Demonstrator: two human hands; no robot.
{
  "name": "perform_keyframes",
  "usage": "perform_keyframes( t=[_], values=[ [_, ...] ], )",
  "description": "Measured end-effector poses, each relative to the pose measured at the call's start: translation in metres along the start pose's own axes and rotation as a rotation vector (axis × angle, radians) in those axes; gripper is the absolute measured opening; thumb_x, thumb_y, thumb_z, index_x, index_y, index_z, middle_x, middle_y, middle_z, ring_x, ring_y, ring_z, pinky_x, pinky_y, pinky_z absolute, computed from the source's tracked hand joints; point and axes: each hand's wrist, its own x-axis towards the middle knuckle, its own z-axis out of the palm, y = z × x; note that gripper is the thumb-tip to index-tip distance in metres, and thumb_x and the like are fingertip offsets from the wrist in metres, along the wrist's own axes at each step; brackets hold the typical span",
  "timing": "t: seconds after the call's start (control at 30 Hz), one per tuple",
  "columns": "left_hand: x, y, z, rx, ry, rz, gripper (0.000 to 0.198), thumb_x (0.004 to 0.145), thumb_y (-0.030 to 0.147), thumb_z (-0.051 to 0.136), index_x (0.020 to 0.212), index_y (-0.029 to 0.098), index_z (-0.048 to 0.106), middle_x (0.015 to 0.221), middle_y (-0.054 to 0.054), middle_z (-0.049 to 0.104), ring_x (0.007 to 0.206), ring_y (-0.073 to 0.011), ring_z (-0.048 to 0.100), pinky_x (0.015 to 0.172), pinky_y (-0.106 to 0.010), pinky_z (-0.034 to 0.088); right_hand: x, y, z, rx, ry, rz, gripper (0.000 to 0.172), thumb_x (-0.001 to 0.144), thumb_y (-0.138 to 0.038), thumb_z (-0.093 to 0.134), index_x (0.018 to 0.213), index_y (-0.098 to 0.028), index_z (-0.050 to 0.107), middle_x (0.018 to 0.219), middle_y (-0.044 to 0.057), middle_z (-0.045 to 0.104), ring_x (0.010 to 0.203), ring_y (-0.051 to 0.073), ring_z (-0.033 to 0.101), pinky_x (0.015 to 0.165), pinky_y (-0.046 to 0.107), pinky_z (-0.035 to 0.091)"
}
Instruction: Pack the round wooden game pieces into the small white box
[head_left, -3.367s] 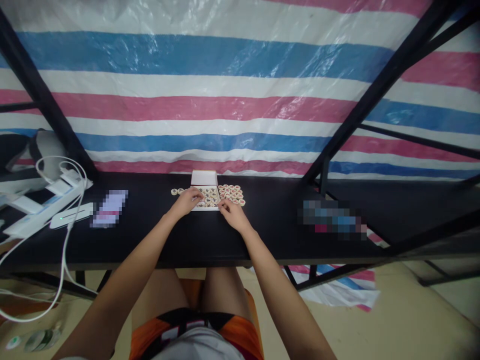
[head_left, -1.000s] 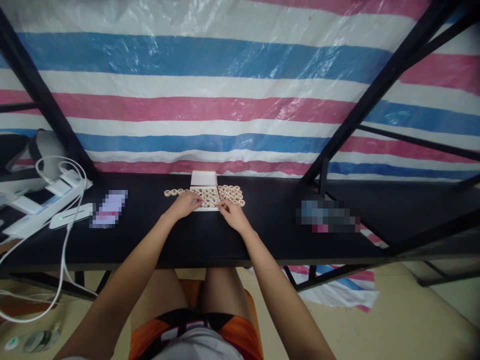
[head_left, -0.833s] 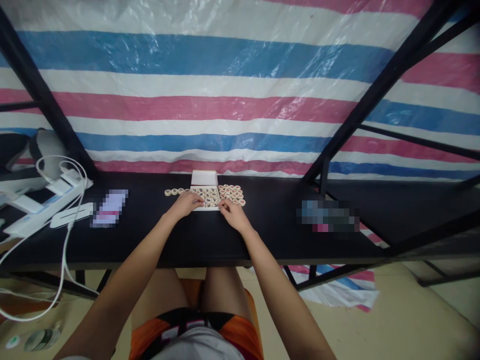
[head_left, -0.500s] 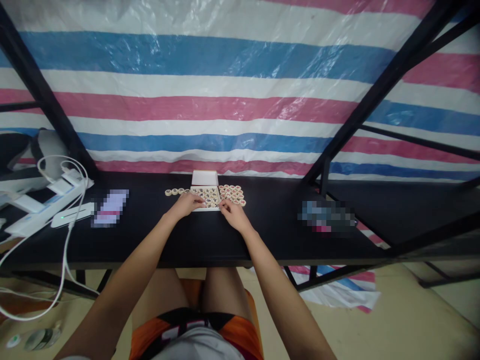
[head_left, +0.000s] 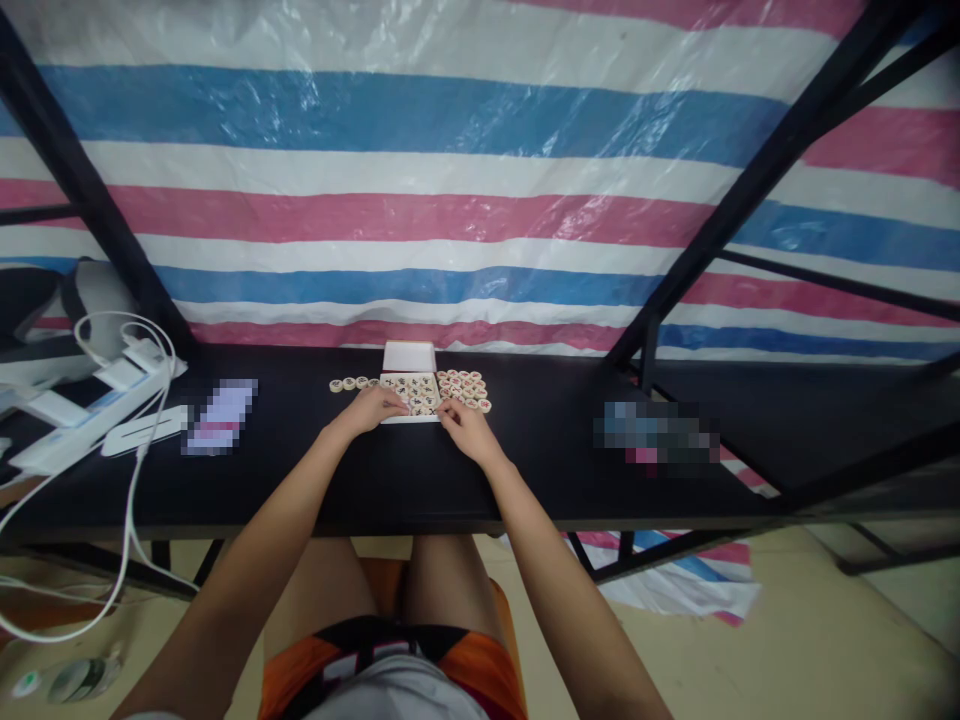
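A small white box (head_left: 410, 420) on the black desk holds rows of round Chinese chess pieces (head_left: 422, 390) with dark characters. My left hand (head_left: 370, 408) lies over the box's left side, fingertips together at the pieces inside. Whatever its fingers pinch, if anything, is hidden. At the box's right edge is my right hand (head_left: 464, 422), its thumb and fingers drawn together; I cannot make out anything between them. Pieces with red characters (head_left: 463, 387) sit in rows just right of the box. A short line of dark-lettered pieces (head_left: 349, 383) extends to its left.
Behind the box stands a white lid or flap (head_left: 409, 356). A blurred phone-like object (head_left: 221, 415), a white device (head_left: 146, 432), a power strip (head_left: 97, 410) and white cables lie to the left. Another blurred object (head_left: 656, 433) is on the right. Black frame bars (head_left: 720, 235) slant upward.
Both hands stay almost in place, with only a very slight shift of the left fingers at the box. The pieces keep their arrangement.
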Motion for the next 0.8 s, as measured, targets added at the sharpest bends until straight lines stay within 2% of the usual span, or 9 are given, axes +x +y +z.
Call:
perform_keyframes(
  t=[0.17,0.37,0.67,0.8],
  values=[
    [0.0003,-0.0014,-0.0049,0.058,-0.008,0.053,0.02,0.08,0.039,0.065,0.087,0.024,0.077,0.093,-0.004,0.074,0.091,-0.0197,0.065,0.087,-0.029,0.045,-0.0002,-0.0011,-0.0006,-0.004,-0.005,0.008,0.019,0.084,-0.032,0.046,0.084,-0.021,0.062,0.063,-0.003,0.057,0.058,0.014,0.051,0.062,0.025,0.038],
    [-0.0011,0.0041,-0.0038,0.162,0.017,0.022,0.025,0.081,0.037,0.065,0.096,0.02,0.075,0.095,-0.007,0.074,0.092,-0.0219,0.065,0.086,-0.03,0.045,0.0002,0.0007,0.0003,-0.009,0.004,0.002,0.019,0.084,-0.032,0.046,0.084,-0.021,0.062,0.063,-0.002,0.056,0.058,0.014,0.051,0.062,0.025,0.038],
    [-0.0009,0.0076,-0.003,0.187,0.04,-0.042,0.021,0.079,0.035,0.066,0.091,0.02,0.075,0.095,-0.005,0.074,0.095,-0.0227,0.064,0.086,-0.029,0.045,0.0001,-0.0005,0.0002,0.0,-0.004,0.004,0.018,0.084,-0.03,0.046,0.082,-0.021,0.061,0.062,-0.003,0.055,0.057,0.013,0.049,0.061,0.024,0.036],
    [-0.0016,0.0074,-0.0002,0.177,0.086,-0.064,0.028,0.078,0.035,0.065,0.098,0.018,0.073,0.095,-0.006,0.073,0.092,-0.0224,0.064,0.084,-0.03,0.046,0.0004,-0.0005,0.0003,-0.004,-0.001,0.0,0.018,0.084,-0.03,0.046,0.082,-0.02,0.061,0.062,-0.003,0.055,0.056,0.013,0.049,0.06,0.024,0.037]
  ],
)
